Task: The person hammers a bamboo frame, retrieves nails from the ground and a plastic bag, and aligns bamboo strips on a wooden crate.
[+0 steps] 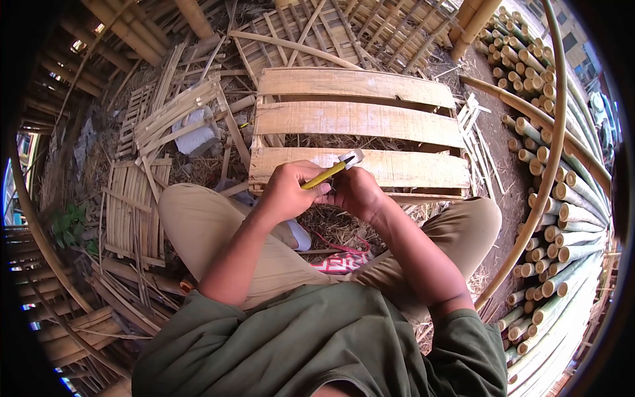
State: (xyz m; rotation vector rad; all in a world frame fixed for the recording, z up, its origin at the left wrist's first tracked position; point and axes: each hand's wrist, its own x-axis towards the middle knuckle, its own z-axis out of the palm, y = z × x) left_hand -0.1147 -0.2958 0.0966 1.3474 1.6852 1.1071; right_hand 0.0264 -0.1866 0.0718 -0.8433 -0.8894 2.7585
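Observation:
My left hand [288, 190] is closed around the yellow handle of a hammer [324, 176]. The hammer slants up to the right, and its pale metal head lies just above my right hand [358, 193]. The fingers of my right hand are curled in, close to the left fingertips. Whatever they pinch, if anything, is too small or hidden to make out. Both hands are at the near edge of a slatted wooden crate [357, 119], in front of its closest board. The crate's three broad top boards have gaps between them.
Cut bamboo poles [562, 225] are stacked at the right. Slatted wooden panels [135, 212] and a grey block [196, 132] lie at the left. A red and white patterned item [338, 263] lies between my legs. Straw and loose sticks cover the ground.

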